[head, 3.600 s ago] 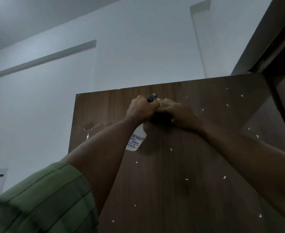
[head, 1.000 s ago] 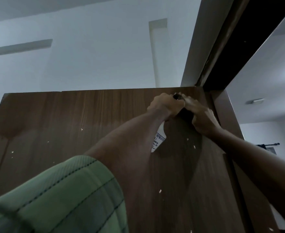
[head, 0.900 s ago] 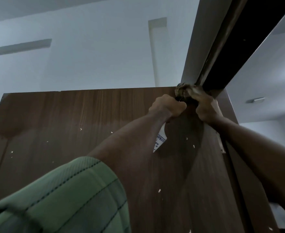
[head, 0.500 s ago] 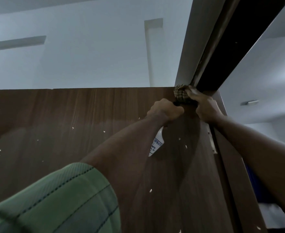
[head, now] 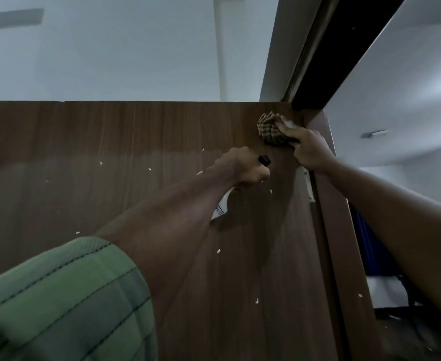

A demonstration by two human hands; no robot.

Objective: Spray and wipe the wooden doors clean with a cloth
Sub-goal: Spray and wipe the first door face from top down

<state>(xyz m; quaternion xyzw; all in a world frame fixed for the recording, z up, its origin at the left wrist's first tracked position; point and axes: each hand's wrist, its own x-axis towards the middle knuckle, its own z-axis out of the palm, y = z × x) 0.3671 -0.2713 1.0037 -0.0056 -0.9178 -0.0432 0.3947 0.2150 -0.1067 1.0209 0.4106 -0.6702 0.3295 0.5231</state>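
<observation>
A pale wall [head: 110,53] rises behind a brown wooden door [head: 110,152], which fills the lower view and is dotted with small white flecks. A dark door frame [head: 326,48] runs up toward one o'clock. Near the door's top corner at about one o'clock, the right hand [head: 309,149] grips a bunched checked cloth [head: 270,128] and presses it against the wood. Just below, toward seven o'clock from the cloth, the left hand [head: 242,168] is curled round the neck of a white spray bottle [head: 220,207]; the black nozzle pokes out above the knuckles and the bottle's body hangs below the wrist, close to the door. A green sleeve [head: 58,303] covers the left upper arm at seven o'clock. A pale hinge plate [head: 306,183] sits on the door's edge under the right wrist.
</observation>
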